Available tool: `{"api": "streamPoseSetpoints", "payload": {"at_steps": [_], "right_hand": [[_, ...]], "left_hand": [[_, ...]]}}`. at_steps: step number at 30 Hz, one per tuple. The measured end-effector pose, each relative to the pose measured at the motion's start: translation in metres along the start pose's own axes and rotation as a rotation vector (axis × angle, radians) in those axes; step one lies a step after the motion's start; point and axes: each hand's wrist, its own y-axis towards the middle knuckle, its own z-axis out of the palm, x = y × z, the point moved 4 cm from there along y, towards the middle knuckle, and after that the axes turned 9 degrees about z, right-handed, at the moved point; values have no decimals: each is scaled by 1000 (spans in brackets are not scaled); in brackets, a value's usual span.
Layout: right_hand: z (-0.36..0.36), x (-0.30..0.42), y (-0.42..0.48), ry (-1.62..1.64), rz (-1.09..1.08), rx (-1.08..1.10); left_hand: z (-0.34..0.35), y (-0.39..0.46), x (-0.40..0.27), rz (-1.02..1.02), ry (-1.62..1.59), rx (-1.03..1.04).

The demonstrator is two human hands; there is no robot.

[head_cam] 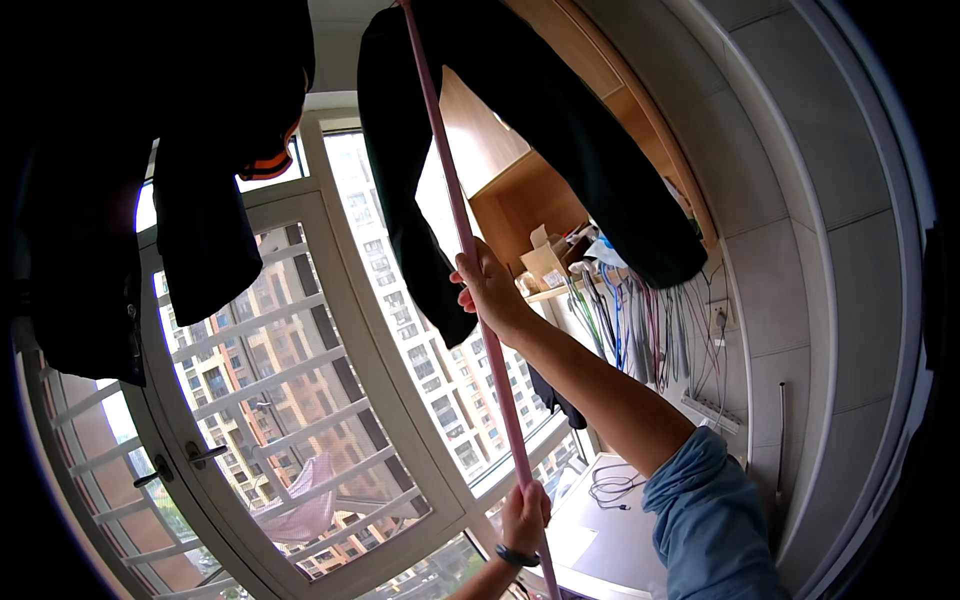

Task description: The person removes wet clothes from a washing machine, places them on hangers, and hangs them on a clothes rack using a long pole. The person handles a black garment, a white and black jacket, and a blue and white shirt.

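A long pink pole (448,161) rises from the bottom edge to the top of the view. My right hand (484,289) grips it around the middle, with a rolled blue sleeve on that arm. Lower down, my left hand (523,517) is closed around the same pole and wears a dark wristband (517,556). At the pole's upper end hangs a dark long-sleeved garment (600,172), its two sleeves spread either side of the pole. Whether the pole's tip bears the garment's hanger cannot be made out.
More dark clothes (82,225) hang at the upper left. Barred glass doors (289,390) stand behind them. At the right, several clothes hangers (637,330) hang below a wooden shelf (517,206) holding a cardboard box (541,259). A cable (615,484) lies on a white surface (600,540).
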Motion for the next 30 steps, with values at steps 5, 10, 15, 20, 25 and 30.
{"api": "streamPoseSetpoints", "payload": {"at_steps": [5, 10, 15, 20, 25, 30], "right_hand": [[11, 0, 0, -9, 11, -56], [4, 15, 44, 3, -24, -131], [-3, 31, 79, -29, -86, -179], [-4, 44, 89, -26, -114, -153], [-2, 43, 79, -62, -49, -122], [-8, 19, 60, -52, 6, -121]], "left_hand": [[-2, 64, -37, 50, 28, 4], [16, 102, -72, 90, -95, 93], [26, 131, -95, 117, -102, 104], [37, 142, -102, 140, -155, 129], [43, 138, -95, 130, -169, 162], [37, 120, -69, 89, -160, 152]]}}
